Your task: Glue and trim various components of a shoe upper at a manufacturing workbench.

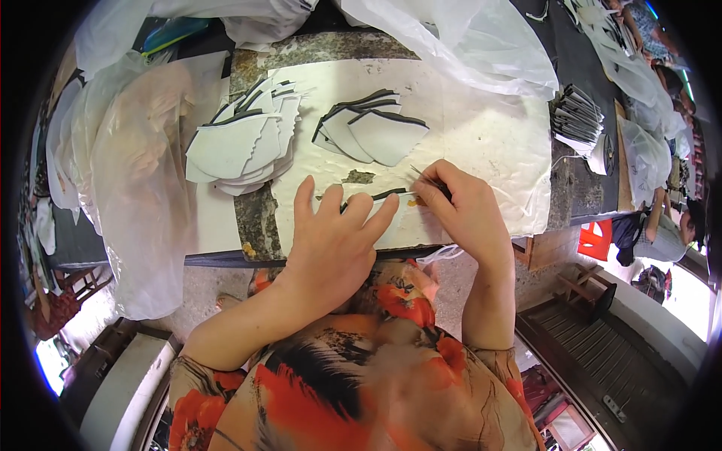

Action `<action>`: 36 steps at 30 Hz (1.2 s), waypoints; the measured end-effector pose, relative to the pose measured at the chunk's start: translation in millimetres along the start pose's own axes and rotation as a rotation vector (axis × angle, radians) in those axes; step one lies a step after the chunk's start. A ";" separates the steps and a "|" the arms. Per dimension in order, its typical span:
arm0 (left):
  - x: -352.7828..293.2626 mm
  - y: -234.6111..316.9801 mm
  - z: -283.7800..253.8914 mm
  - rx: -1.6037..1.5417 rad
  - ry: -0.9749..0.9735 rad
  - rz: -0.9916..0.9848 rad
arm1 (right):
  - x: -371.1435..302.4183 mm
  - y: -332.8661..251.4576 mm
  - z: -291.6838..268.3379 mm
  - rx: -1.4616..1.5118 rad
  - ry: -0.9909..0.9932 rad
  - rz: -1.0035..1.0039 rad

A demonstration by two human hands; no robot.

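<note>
My left hand (335, 237) lies with its fingers spread on a white fabric-like piece (392, 221) with a black-trimmed upper edge, holding it against the board and covering much of it. At the piece's right end my right hand (468, 210) is closed in a pinch on a thin pointed metal tool (426, 179), most of it hidden by the fingers. Farther off, a small fanned group of similar black-edged white pieces (387, 135) lies on the white board (489, 143). A bigger overlapping pile of such pieces (237, 154) sits to the left.
Clear plastic sheeting (459, 37) drapes over the far side, and a plastic bag (143, 180) hangs over the left edge. At the right stands a bundle of dark-edged pieces (577, 120). A wooden bench (602, 346) is behind on the right; another person (669, 233) sits beyond.
</note>
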State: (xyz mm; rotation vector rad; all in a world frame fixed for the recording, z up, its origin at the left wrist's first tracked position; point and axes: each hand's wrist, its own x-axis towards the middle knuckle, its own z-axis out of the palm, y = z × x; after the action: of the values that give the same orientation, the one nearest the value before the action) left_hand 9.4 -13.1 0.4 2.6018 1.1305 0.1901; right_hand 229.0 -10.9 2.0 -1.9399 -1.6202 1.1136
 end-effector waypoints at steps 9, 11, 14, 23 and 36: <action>4.5 3.5 -0.5 0.000 -0.039 -0.014 | 3.2 1.1 -2.9 -0.057 -0.053 0.035; 6.0 4.0 -1.4 -0.002 -0.040 -0.010 | 4.0 1.0 -2.3 -0.072 -0.040 0.031; 9.9 5.1 -2.3 -0.021 -0.049 -0.012 | 4.5 0.4 -0.2 -0.111 -0.005 0.029; 14.3 6.9 -5.9 -0.084 -0.117 -0.037 | 5.2 -2.7 2.6 -0.282 0.044 0.072; -17.4 -9.4 15.5 -0.300 0.163 -0.171 | -10.2 -3.0 -1.8 -0.010 0.027 0.075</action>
State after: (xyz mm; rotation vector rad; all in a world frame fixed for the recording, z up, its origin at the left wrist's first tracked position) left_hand -5.3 -23.2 -17.4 2.2479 1.2633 0.5010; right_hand 228.2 -19.4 8.5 -2.0281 -1.5539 1.1052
